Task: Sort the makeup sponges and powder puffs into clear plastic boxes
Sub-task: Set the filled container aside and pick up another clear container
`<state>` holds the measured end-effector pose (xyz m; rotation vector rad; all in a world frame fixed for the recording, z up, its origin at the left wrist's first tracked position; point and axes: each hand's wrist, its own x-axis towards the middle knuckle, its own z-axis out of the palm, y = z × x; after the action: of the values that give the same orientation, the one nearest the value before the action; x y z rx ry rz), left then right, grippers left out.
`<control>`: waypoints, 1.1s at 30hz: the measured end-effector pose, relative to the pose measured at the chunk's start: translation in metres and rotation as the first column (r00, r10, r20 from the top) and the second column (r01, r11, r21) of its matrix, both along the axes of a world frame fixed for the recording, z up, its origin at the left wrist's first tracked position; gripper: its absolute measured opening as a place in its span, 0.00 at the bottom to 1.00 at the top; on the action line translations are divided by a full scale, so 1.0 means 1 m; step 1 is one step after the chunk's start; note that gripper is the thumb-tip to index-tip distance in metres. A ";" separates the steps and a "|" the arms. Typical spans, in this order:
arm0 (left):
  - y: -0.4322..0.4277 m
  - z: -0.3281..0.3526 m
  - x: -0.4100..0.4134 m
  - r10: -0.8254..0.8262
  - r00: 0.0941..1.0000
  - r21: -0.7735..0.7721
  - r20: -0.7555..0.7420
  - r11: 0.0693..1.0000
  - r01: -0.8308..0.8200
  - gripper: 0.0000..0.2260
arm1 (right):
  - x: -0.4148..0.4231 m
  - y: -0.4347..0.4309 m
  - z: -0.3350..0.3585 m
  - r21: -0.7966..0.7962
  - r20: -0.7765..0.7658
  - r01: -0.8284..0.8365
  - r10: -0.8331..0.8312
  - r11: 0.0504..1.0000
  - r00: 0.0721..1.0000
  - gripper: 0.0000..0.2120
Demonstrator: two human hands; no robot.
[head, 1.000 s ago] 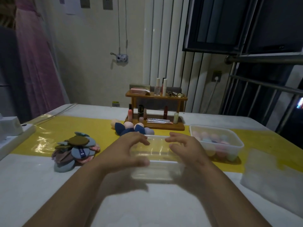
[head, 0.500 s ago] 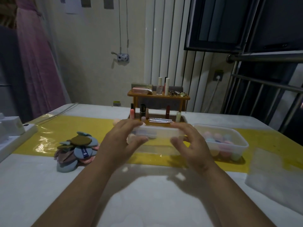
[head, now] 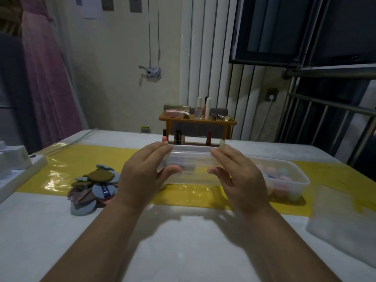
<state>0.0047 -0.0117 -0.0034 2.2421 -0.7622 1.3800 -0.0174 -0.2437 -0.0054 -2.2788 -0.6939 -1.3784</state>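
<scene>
Over the middle of the worktop (head: 183, 247), the left grip (head: 142, 180) and right grip (head: 242, 180) are clasping a clear box (head: 191, 161) by its ends; powder puffs (head: 95, 186) are lying toward the left edge, and a second box (head: 301, 177) of sponges (head: 271, 171) is sitting toward the right.

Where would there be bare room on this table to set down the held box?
Free: the white tabletop nearest the person, between the puff pile and the translucent sheet. Crowded: the yellow strip, holding the filled box, and the wooden rack behind.

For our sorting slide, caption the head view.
Left hand and right hand grip a clear rectangular plastic box over the yellow mat, beside a pile of flat round powder puffs.
</scene>
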 end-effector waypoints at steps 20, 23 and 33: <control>-0.010 -0.007 0.007 -0.768 0.433 -0.822 -0.471 0.560 0.100 0.25 | 0.001 0.003 0.002 0.005 0.062 0.063 -0.063 0.998 0.996 0.18; -0.012 -0.009 0.008 -0.756 0.469 -0.826 -0.456 0.556 0.093 0.20 | 0.000 0.005 0.005 0.003 0.019 0.154 -0.154 0.988 0.988 0.17; -0.022 -0.014 0.005 -0.655 0.542 -0.709 -0.526 0.690 0.145 0.23 | 0.001 0.027 0.006 -0.114 -0.049 0.060 -0.066 0.992 0.997 0.24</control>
<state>0.0092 -0.0334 -0.0172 1.6715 -0.4201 0.2528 -0.0163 -0.2164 0.0003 -2.4351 -0.7044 -1.3338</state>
